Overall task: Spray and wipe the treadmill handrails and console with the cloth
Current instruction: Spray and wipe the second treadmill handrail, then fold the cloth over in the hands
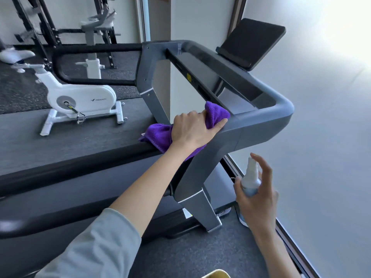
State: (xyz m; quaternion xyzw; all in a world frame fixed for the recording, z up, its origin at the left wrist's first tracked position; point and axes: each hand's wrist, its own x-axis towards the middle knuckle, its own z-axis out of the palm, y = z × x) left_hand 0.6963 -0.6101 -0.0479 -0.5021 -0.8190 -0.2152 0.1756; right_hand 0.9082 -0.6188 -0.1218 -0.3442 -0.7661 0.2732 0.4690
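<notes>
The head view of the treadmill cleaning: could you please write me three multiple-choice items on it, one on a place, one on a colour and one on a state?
1. Where is the cloth?
A. on the floor
B. on the treadmill's grey handrail, under the left hand
C. on the white exercise bike

2. What colour is the cloth?
A. purple
B. yellow
C. white

3. What is the right hand doing?
A. hanging empty
B. pressing the tablet holder
C. holding a spray bottle upright

Answers:
1 B, the left hand grips the cloth against the handrail.
2 A, the cloth is plainly purple.
3 C, the fingers curl round the bottle, nozzle up.
</notes>
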